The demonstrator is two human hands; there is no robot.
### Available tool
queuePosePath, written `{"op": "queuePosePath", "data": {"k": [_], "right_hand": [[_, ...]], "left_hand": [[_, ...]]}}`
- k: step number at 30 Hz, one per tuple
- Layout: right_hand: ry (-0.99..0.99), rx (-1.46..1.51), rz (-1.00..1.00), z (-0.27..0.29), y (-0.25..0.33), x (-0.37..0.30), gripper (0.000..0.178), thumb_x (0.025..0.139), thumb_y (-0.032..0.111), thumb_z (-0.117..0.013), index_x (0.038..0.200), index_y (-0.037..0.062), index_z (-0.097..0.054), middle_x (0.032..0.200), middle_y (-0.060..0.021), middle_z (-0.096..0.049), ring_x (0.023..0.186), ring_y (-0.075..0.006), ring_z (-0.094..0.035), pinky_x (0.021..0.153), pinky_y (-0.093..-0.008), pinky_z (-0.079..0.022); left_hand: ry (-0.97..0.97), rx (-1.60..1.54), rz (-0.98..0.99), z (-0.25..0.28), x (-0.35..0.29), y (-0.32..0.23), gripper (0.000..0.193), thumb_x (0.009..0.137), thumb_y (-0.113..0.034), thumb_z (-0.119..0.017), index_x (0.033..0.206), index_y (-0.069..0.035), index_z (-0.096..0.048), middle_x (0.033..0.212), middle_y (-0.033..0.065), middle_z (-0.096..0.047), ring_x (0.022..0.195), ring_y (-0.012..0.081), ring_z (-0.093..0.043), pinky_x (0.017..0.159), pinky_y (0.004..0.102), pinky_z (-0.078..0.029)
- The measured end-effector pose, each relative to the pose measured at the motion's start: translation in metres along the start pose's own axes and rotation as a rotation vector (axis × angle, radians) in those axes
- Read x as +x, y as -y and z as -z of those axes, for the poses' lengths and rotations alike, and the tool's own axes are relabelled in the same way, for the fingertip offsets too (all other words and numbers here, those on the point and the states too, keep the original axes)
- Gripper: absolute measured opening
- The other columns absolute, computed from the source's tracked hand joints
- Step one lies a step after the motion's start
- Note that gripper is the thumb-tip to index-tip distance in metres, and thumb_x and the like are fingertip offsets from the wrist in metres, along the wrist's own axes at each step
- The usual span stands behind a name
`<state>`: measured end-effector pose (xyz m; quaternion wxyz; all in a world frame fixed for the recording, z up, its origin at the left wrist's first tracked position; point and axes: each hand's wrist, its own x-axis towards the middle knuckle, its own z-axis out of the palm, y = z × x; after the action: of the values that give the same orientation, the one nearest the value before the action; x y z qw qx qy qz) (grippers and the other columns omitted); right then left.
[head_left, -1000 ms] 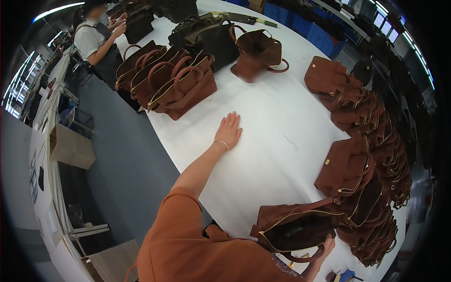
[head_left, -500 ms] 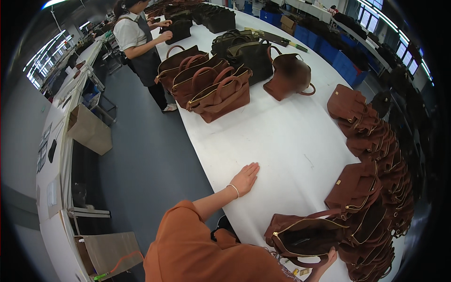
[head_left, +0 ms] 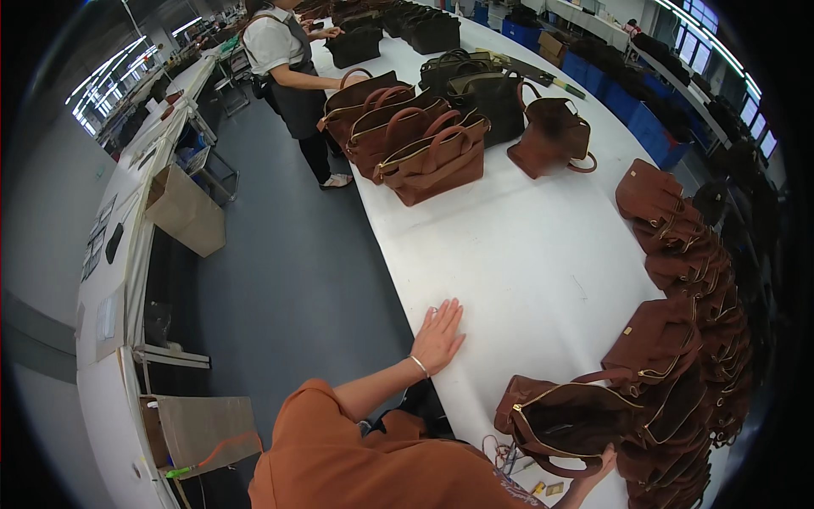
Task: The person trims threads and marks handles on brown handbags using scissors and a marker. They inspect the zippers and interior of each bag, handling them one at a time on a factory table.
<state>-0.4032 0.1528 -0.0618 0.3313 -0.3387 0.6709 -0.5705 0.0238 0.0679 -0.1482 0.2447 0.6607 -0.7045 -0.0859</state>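
**Brown open-topped handbag at the near table edge**

Brown handbag lies mouth-open on the white table, just in front of the person. The right hand grips its lower rim, fingers curled round the leather. The left hand rests flat and spread on the table edge, holding nothing. A heap of folded brown bags curves along the right. Upright brown totes stand farther off, beside a co-worker. A tan paper bag hangs at the left bench.
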Motion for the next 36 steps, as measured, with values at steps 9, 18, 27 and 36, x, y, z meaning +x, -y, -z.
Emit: {"op": "queuePosePath", "data": {"k": [9,18,27,36], "right_hand": [[0.047,-0.114,-0.008,0.019,-0.013,0.009,0.055,0.097,0.038,-0.043,0.118,-0.0111,-0.052,0.111,-0.0215,-0.061,0.096,-0.0279,-0.066,0.072,-0.035,-0.06],[-0.02,-0.093,0.002,0.034,-0.037,0.017,0.056,0.096,0.041,-0.044,0.121,-0.0089,-0.052,0.112,-0.0207,-0.061,0.095,-0.0273,-0.066,0.068,-0.0346,-0.061],[-0.063,0.062,-0.132,0.041,-0.04,0.016,0.051,0.096,0.043,-0.044,0.122,-0.0005,-0.054,0.113,-0.0148,-0.063,0.098,-0.0263,-0.066,0.074,-0.0373,-0.058],[-0.078,0.18,-0.133,0.006,-0.017,-0.005,0.056,0.095,0.043,-0.044,0.129,-0.001,-0.052,0.122,-0.016,-0.061,0.108,-0.0299,-0.062,0.088,-0.0408,-0.054]], "left_hand": [[0.207,0.165,0.026,-0.031,0.014,-0.023,0.075,0.098,-0.049,-0.04,0.152,0.0,-0.021,0.16,0.0157,-0.019,0.148,0.0282,-0.018,0.118,0.0529,-0.013],[-0.081,0.067,0.221,-0.004,0.004,0.05,0.063,0.098,-0.032,-0.047,0.148,0.003,-0.029,0.157,0.0201,-0.025,0.146,0.0335,-0.021,0.117,0.0568,-0.012],[-0.24,-0.205,0.114,-0.017,-0.016,0.056,0.047,0.085,0.008,-0.049,0.131,-0.001,-0.055,0.141,0.016,-0.051,0.135,0.0307,-0.043,0.115,0.0449,-0.031],[-0.284,-0.302,0.009,-0.013,-0.017,0.068,0.042,0.081,0.009,-0.052,0.119,-0.004,-0.064,0.13,0.0136,-0.06,0.126,0.0285,-0.053,0.109,0.0434,-0.039]]}}
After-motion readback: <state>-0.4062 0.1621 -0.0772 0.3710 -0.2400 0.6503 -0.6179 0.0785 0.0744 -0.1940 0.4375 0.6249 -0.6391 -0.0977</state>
